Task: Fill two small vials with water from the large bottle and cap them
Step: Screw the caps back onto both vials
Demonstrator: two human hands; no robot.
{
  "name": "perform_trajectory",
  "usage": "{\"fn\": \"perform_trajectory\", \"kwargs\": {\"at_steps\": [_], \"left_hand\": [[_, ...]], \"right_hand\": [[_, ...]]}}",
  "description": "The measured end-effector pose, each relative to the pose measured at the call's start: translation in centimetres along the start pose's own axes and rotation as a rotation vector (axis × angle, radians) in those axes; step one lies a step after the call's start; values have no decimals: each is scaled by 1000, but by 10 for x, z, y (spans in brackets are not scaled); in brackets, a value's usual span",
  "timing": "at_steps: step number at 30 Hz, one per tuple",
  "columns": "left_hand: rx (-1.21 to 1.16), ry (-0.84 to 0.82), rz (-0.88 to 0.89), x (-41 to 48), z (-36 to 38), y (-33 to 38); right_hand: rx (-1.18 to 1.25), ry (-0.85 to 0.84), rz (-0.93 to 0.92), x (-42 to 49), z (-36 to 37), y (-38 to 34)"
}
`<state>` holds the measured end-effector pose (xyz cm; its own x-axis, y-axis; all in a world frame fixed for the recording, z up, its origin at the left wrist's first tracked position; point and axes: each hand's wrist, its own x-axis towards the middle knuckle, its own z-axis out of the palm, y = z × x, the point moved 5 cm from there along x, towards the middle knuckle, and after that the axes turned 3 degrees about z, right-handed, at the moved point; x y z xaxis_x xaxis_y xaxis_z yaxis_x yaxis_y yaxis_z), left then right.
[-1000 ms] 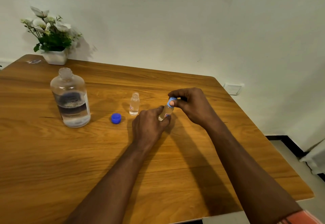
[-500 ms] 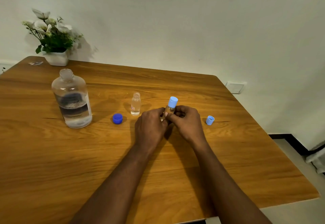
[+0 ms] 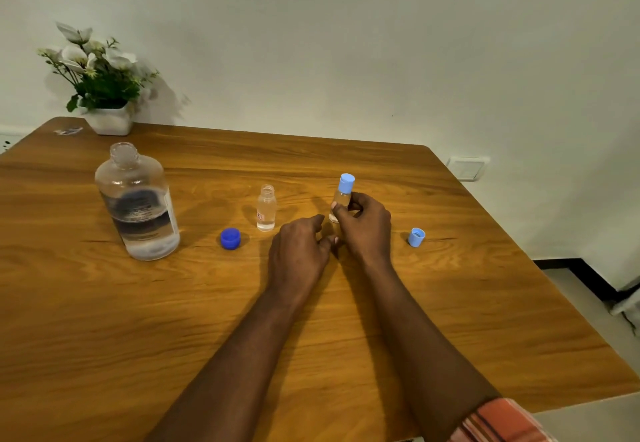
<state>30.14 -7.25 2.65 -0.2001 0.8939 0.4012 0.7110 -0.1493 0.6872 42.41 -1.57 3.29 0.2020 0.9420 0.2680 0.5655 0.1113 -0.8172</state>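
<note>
— Light-blue-capped small clear vial held upright in right hand, near table centre; left hand loose, holding nothing.

— Set down gently; then cap open small vial with loose light-blue cap.

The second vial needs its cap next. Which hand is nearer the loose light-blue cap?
Right. The right hand holds the capped vial beside the light-blue cap; the left hand lies farther.

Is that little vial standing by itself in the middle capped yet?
Not capped. The free-standing vial has a bare open neck, and a light blue cap lies loose on the table.
</note>
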Motion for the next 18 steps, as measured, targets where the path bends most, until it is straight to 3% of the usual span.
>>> {"fn": "perform_trajectory", "kwargs": {"at_steps": [12, 18], "left_hand": [[17, 9, -7, 0, -3, -1], [17, 15, -20, -11, -13, 1]], "right_hand": [[10, -19, 65, -15, -13, 14], [13, 264, 155, -36, -66, 32]]}}
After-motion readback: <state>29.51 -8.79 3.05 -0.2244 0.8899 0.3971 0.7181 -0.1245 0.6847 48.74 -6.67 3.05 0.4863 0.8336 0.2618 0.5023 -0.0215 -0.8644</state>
